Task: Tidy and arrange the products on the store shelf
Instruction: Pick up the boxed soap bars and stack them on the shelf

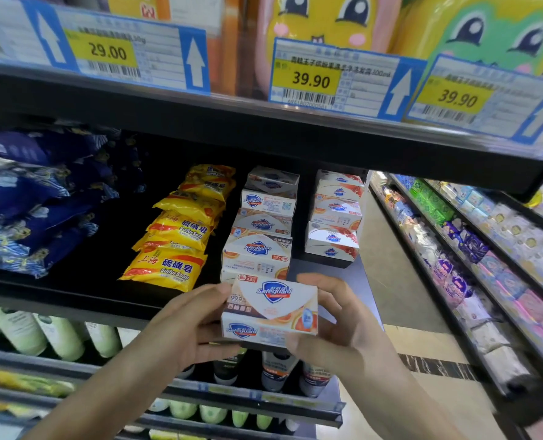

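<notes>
A: Where is the Safeguard soap box (pixel 271 308) sitting?

B: Between both hands, in front of the black shelf (pixel 73 293) edge, just ahead of the near end of the left row of Safeguard boxes (pixel 259 246). Logo face is pointing up at the camera.

A: Grip?

B: Left hand (pixel 189 325) is gripping the box's left end, fingers curling over the top edge. Right hand (pixel 336 322) is holding the right end, fingers behind it, thumb under the lower front corner.

A: Neighbours?

B: A second row of Safeguard boxes (pixel 335 217) is sitting to the right, apart from the held box. Yellow sulfur soap packs (pixel 181 230) are lying left of the boxes, blue packs (pixel 38 198) further left. Price tags (pixel 333 79) are hanging on the shelf above.
</notes>
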A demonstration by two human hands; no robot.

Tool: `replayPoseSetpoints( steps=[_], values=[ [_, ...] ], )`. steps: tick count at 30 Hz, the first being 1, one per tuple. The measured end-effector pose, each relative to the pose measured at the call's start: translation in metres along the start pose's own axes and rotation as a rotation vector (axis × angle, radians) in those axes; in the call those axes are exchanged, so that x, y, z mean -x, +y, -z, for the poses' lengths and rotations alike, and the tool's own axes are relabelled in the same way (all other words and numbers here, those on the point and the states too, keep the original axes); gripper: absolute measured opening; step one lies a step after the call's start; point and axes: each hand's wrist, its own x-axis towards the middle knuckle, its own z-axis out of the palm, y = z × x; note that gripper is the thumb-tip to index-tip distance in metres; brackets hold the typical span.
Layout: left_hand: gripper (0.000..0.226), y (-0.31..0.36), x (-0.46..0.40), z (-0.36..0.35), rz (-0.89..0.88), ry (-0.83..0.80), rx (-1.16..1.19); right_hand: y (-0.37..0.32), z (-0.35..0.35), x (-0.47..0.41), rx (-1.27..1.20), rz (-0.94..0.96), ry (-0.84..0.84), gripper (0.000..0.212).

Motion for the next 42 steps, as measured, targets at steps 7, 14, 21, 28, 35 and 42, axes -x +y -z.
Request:
replayPoseSetpoints(
  steps=[7,14,21,28,35,42],
  values=[
    [0.058,0.002,0.009,-0.005,-0.098,-0.046,-0.078,0.008,-0.001,0.003,0.231,0.079,0.005,0.064],
    [0.056,0.007,0.005,-0.005,-0.157,-0.003,-0.007,0.003,0.005,-0.004,0.635,0.300,0.101,0.067],
    [0.018,0.005,-0.003,0.008,-0.364,0.120,-0.290,-0.024,0.024,-0.061,0.525,0.278,0.194,0.055],
    [0.026,-0.013,-0.009,0.009,-0.659,0.043,-1.091,-0.034,0.028,-0.132,0.708,0.146,0.191,0.053],
    [0.025,-0.020,-0.028,0.013,-0.704,0.030,-1.134,-0.017,0.023,-0.153,0.677,0.216,0.277,0.038],
    [0.020,-0.022,-0.034,0.015,-0.724,0.060,-1.152,-0.015,0.038,-0.152,0.568,0.292,0.450,0.021]
  ],
)
